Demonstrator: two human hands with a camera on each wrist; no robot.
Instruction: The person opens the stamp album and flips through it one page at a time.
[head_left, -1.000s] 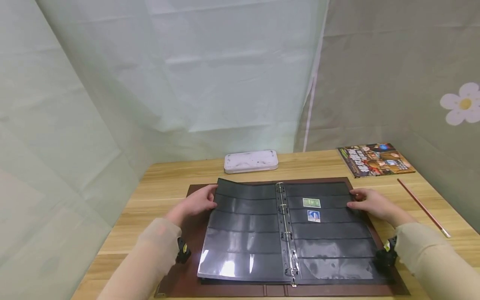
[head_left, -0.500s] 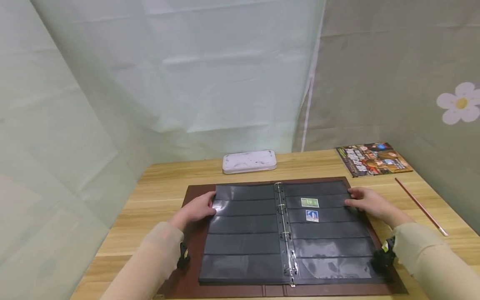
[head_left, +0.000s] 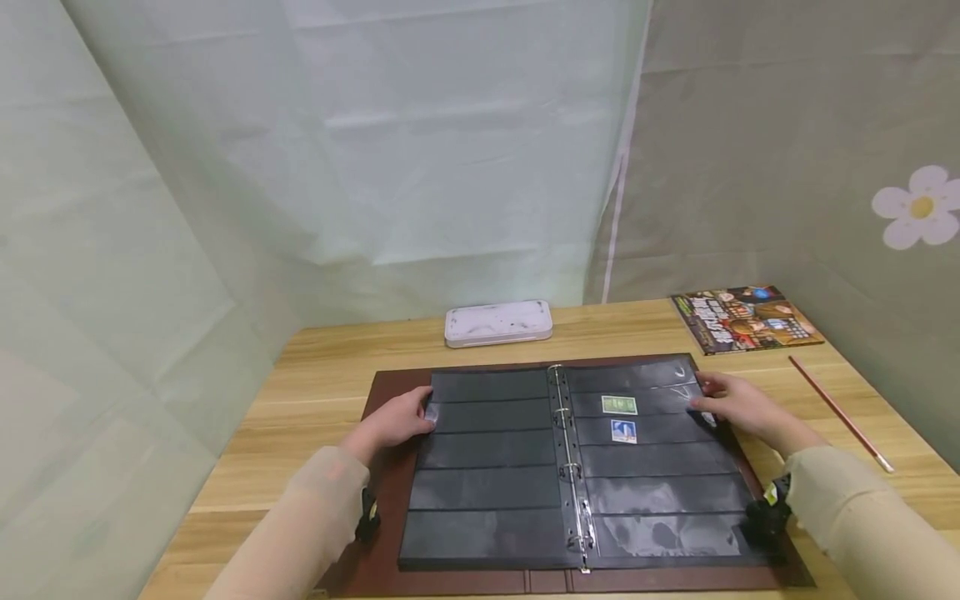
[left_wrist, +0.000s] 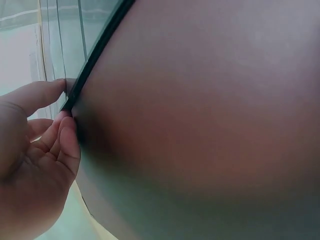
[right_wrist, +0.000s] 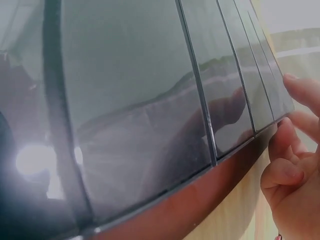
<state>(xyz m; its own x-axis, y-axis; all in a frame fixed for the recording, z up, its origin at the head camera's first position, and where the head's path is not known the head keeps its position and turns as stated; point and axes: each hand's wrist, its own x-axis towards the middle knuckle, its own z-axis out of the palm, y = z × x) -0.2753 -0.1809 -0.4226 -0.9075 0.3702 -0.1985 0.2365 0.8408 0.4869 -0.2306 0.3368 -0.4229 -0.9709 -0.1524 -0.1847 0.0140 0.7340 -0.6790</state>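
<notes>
A ring binder with a brown cover (head_left: 390, 492) lies spread out, its black pocket pages (head_left: 487, 487) on both sides of the metal rings (head_left: 567, 462). The right page (head_left: 660, 460) carries a green stamp (head_left: 619, 405) and a blue stamp (head_left: 623, 431). My left hand (head_left: 393, 421) holds the left pages' outer edge; in the left wrist view the thumb and fingers of that hand (left_wrist: 40, 150) pinch the black edge. At the right page's outer edge is my right hand (head_left: 746, 407); the right wrist view shows its fingers (right_wrist: 287, 140) curled at that edge.
Behind the binder lies a white tin case (head_left: 498, 323). A colourful booklet (head_left: 746, 319) sits at the back right, with a red pencil (head_left: 840, 412) in front of it. Cloth (head_left: 450, 167) hangs behind the wooden table (head_left: 251, 442).
The raised left page has come down flat, and my left hand has lowered slightly with it. At the right page's upper outer corner the reflections have changed; my right hand has hardly moved.
</notes>
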